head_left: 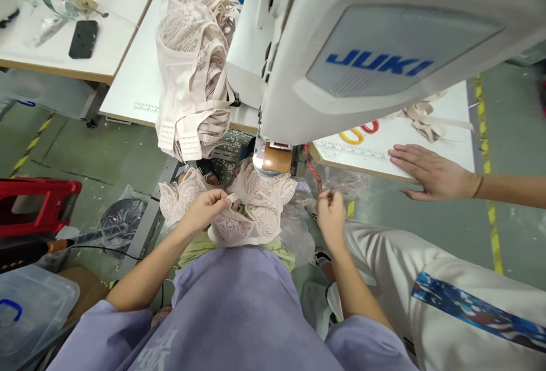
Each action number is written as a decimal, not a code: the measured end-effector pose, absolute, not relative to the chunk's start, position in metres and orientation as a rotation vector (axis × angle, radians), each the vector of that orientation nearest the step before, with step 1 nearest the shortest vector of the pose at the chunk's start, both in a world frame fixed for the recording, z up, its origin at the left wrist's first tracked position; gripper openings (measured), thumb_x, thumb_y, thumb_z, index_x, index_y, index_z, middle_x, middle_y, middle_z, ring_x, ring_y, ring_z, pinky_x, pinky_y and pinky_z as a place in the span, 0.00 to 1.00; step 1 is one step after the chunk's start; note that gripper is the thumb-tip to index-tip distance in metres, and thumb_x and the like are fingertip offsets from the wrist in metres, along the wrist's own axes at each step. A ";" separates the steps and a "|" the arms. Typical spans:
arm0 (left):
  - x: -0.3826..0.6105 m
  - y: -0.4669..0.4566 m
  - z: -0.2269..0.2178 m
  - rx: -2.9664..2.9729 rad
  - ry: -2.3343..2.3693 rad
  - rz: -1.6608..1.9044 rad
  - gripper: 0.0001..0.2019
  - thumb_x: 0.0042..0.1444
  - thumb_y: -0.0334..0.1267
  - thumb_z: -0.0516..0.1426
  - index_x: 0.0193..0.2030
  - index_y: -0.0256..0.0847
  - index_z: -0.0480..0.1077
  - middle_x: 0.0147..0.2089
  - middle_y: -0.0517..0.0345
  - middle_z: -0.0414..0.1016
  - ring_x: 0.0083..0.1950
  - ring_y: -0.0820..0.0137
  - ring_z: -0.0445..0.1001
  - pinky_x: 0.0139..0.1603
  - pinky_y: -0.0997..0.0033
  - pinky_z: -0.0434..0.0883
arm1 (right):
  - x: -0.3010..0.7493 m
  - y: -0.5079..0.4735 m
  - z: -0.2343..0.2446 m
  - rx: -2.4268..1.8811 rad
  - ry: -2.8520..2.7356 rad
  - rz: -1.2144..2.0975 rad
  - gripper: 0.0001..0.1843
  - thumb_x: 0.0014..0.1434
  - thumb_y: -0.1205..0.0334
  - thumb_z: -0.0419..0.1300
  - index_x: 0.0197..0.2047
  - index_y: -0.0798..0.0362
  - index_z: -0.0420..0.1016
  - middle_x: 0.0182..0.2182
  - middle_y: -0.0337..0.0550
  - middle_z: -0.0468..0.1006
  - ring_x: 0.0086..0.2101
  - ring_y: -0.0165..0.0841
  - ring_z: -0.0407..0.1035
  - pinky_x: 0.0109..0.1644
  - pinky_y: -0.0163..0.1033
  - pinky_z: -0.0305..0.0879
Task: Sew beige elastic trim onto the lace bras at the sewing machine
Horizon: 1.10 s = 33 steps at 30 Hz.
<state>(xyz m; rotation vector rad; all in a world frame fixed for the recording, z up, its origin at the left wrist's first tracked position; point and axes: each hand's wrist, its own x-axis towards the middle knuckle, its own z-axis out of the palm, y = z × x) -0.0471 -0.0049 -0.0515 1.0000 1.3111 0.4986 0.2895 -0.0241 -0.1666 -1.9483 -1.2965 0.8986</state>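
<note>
My left hand (211, 207) is closed, pinching a narrow beige strap of a lace bra (264, 220) that lies across my lap. Red twisted cord (314, 170) hangs beside the sewing machine and runs down into my right hand (331, 214), whose fingers are closed around its lower end. Something small and dark shows at those fingers, too unclear to name. Above the bra is the machine's sewing head (276, 159), with a brown plate at its lower end. Another lace cup (183, 192) rests left of the bra, partly behind my left forearm.
A stack of beige bras (194, 69) lies on the left tabletop (132, 81). Another person's hand (426, 170) rests on the right tabletop (456, 155), near scissors (352, 135) with yellow and red handles and beige strap pieces (422, 120). A red stool (38, 203) stands left.
</note>
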 end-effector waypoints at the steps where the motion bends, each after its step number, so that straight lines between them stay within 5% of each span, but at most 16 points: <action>1: -0.045 -0.005 -0.050 1.020 1.306 0.477 0.17 0.55 0.49 0.59 0.26 0.40 0.62 0.22 0.69 0.53 0.22 0.78 0.49 0.24 0.76 0.47 | 0.292 -0.027 -0.174 -1.992 -1.362 0.906 0.08 0.60 0.55 0.50 0.35 0.50 0.65 0.25 0.39 0.68 0.26 0.33 0.62 0.34 0.39 0.58; 5: -0.032 -0.004 -0.043 1.103 1.308 0.497 0.18 0.57 0.50 0.57 0.25 0.40 0.58 0.22 0.69 0.51 0.22 0.78 0.48 0.24 0.76 0.47 | 0.287 -0.032 -0.180 -2.072 -1.606 0.999 0.08 0.49 0.62 0.63 0.34 0.54 0.73 0.31 0.49 0.77 0.32 0.39 0.70 0.39 0.41 0.61; 8: -0.021 -0.002 -0.038 1.152 1.329 0.561 0.18 0.58 0.49 0.55 0.25 0.41 0.56 0.22 0.69 0.50 0.23 0.78 0.48 0.25 0.76 0.49 | 0.277 -0.033 -0.152 -2.101 -1.774 0.952 0.21 0.50 0.63 0.65 0.49 0.58 0.75 0.48 0.60 0.77 0.43 0.46 0.73 0.46 0.44 0.63; 13: 0.002 -0.001 -0.024 1.314 1.276 0.529 0.16 0.60 0.46 0.54 0.25 0.40 0.58 0.23 0.67 0.54 0.25 0.77 0.53 0.27 0.75 0.53 | 0.242 -0.031 -0.075 -1.724 -1.976 1.203 0.19 0.67 0.47 0.54 0.50 0.52 0.76 0.42 0.49 0.79 0.40 0.40 0.73 0.44 0.42 0.66; 19: 0.032 -0.003 -0.006 1.349 1.203 0.686 0.15 0.61 0.42 0.54 0.25 0.39 0.59 0.25 0.66 0.57 0.28 0.75 0.56 0.30 0.74 0.56 | 0.201 -0.024 -0.039 -1.184 -1.671 1.371 0.44 0.55 0.26 0.53 0.64 0.49 0.67 0.53 0.53 0.72 0.46 0.41 0.69 0.49 0.44 0.69; 22: 0.042 0.000 0.003 1.235 1.154 0.697 0.16 0.62 0.46 0.54 0.27 0.39 0.62 0.26 0.64 0.60 0.28 0.75 0.58 0.29 0.74 0.57 | 0.194 -0.020 -0.039 -1.162 -1.404 1.365 0.36 0.59 0.33 0.58 0.62 0.47 0.70 0.54 0.51 0.70 0.47 0.40 0.70 0.49 0.43 0.69; 26: 0.038 0.007 0.013 1.151 1.049 0.676 0.20 0.66 0.51 0.49 0.31 0.38 0.67 0.28 0.61 0.64 0.30 0.72 0.61 0.32 0.73 0.60 | 0.196 -0.016 -0.029 -1.196 -1.298 1.234 0.13 0.63 0.49 0.61 0.44 0.47 0.80 0.45 0.47 0.73 0.46 0.39 0.69 0.49 0.42 0.68; 33: 0.015 0.008 0.003 1.674 1.140 0.553 0.17 0.65 0.48 0.53 0.31 0.38 0.67 0.26 0.63 0.63 0.28 0.74 0.60 0.28 0.74 0.56 | 0.204 0.017 -0.020 -1.190 -1.006 1.322 0.10 0.59 0.55 0.62 0.43 0.48 0.76 0.33 0.40 0.73 0.28 0.30 0.63 0.30 0.34 0.62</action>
